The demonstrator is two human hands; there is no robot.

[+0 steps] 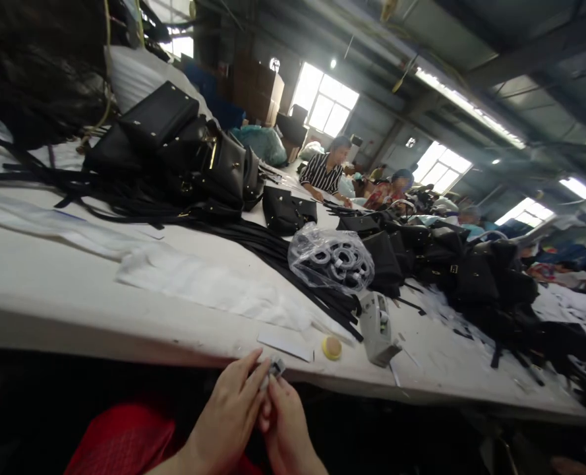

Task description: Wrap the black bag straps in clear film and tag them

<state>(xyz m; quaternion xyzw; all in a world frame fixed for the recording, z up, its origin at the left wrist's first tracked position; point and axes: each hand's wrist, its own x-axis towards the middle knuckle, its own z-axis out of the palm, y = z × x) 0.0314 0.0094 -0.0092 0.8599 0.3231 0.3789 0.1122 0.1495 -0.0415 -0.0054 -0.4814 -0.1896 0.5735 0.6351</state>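
Observation:
Both my hands meet just off the table's front edge, around a small light grey piece [275,367] with a dark middle; its kind cannot be made out. My left hand [228,406] has its fingers pressed on the piece from the left. From the right, my right hand [287,415] pinches it between thumb and fingers. A narrow white strip [285,346] lies on the table just beyond the fingers. Right of it sits a small round yellow-rimmed disc [331,348], and beside that a grey tape dispenser [378,330].
A clear plastic bag of grey rings [332,257] rests on black straps [273,254] along the white table [188,323]. Black leather bags [161,119] pile up at left, more black bags [470,270] at right. A co-worker in stripes [322,173] sits across the table.

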